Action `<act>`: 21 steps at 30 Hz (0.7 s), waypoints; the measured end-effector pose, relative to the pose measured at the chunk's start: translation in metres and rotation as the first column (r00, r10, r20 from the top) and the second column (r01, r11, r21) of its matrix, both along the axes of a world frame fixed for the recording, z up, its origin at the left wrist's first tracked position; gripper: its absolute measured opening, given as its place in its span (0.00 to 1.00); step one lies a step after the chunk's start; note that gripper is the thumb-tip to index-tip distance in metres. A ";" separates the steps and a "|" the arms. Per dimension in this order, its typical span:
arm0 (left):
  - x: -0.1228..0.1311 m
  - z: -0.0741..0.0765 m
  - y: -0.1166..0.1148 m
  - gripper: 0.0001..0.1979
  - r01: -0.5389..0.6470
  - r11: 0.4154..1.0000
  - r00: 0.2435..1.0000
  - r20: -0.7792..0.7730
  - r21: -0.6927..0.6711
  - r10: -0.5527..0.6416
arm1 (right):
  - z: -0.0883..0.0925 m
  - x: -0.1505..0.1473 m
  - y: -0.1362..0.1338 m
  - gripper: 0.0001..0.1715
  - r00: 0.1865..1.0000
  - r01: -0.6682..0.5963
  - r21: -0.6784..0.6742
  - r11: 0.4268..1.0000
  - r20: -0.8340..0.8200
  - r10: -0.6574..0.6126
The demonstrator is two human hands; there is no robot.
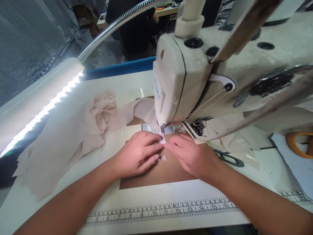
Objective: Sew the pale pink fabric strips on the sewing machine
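Person at the counter, as seen from beside them:

- Left hand [138,153], centre of the frame: bare, worn with nothing visible; fingers [151,138] slim.
- Right hand [193,156], just right of centre: bare likewise.
- Left forearm [73,199], lower left: bare from wrist to the frame edge.
- Right forearm [259,204], lower right: bare from wrist to the frame edge.
- Any clothing lies outside the frame.

Find the sewing machine [181,75] at the table's [137,85] far right. See cloth [73,137] left of it, ruler [156,212] along near edge.
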State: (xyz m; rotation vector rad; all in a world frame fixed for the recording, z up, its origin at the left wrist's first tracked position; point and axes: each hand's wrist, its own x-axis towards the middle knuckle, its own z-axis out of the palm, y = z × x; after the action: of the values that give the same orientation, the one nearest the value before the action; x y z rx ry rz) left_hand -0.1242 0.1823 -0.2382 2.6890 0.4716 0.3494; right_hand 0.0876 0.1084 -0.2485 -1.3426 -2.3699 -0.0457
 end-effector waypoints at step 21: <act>0.005 -0.002 0.007 0.18 0.008 0.988 0.997 -0.080 0.152 0.004 | -0.002 -0.009 -0.003 0.17 0.992 0.121 0.027 0.992 0.040 -0.122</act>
State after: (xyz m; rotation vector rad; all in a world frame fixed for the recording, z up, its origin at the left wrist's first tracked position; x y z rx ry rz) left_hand -0.1192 0.1896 -0.2403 2.8603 0.4830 0.2881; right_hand 0.0791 0.1055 -0.2504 -1.4869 -2.3109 -0.1382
